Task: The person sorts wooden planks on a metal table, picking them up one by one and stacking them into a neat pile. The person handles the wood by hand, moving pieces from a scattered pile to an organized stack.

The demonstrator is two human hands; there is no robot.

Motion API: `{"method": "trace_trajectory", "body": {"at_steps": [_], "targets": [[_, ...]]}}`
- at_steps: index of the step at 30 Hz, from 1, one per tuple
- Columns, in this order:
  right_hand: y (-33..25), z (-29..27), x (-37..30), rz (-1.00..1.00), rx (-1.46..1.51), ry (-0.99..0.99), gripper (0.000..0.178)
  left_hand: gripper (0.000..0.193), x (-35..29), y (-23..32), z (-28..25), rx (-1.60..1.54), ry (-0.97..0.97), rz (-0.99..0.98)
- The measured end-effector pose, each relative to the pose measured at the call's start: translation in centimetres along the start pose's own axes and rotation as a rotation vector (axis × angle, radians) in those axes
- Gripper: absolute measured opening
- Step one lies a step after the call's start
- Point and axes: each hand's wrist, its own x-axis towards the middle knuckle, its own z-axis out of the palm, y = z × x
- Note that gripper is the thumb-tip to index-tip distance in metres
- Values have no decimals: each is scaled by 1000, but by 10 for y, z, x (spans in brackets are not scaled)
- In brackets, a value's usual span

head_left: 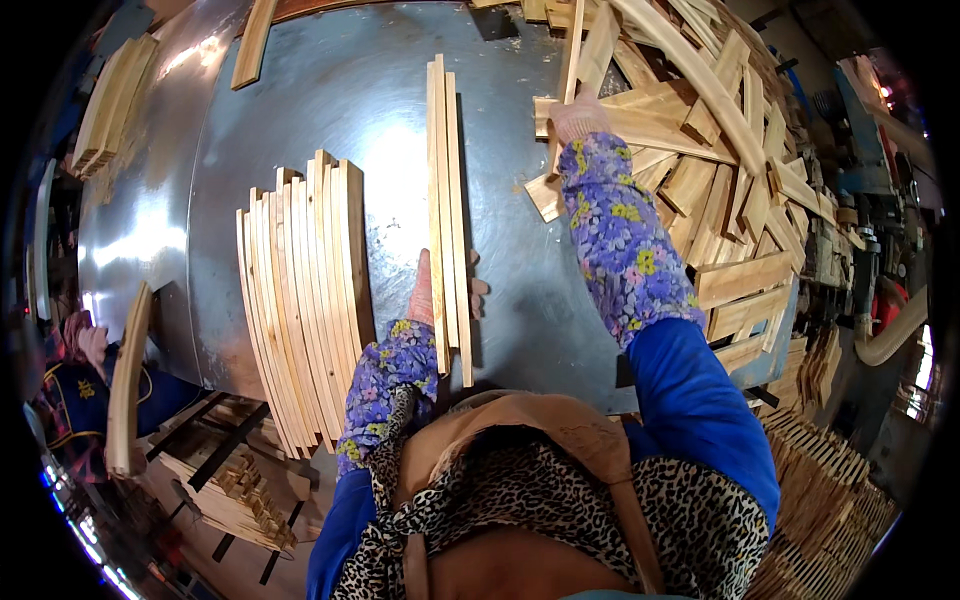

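Note:
My left hand [421, 292] is wrapped round a small bundle of long wooden slats [447, 200], its thumb on one side and its fingertips showing on the other. The slats stand side by side on the metal tabletop [520, 330]. Farther right, my right hand [580, 117] is closed on a narrow wooden strip [573, 50] at the edge of a loose pile of wooden boards [700, 150]. Its fingertips are partly hidden. Left of my left hand, a row of slats [305, 300] is packed closely together.
At the far left lies another stack of slats [115, 100], and a single board [250, 45] rests at the back. A co-worker's hand [92, 345] is near a long wooden piece [128, 380] at left. Stacked wood [820, 500] stands below the table at right.

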Motion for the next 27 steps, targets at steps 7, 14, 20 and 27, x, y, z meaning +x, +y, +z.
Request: {"method": "trace_trajectory", "body": {"at_steps": [7,14,20,27], "targets": [[70,40,-73,-509,-321,-238,68,81,43,4,59,-236,331,100],[-49,-9,104,-156,-373,331,119,78,48,0,48,-170,210,2],[18,9,144,-326,-198,522,105,102,60,16,4,-193,87,-97],[189,62,-121,-397,270,-610,62,114,47,-6,25,-280,171,54]]}}
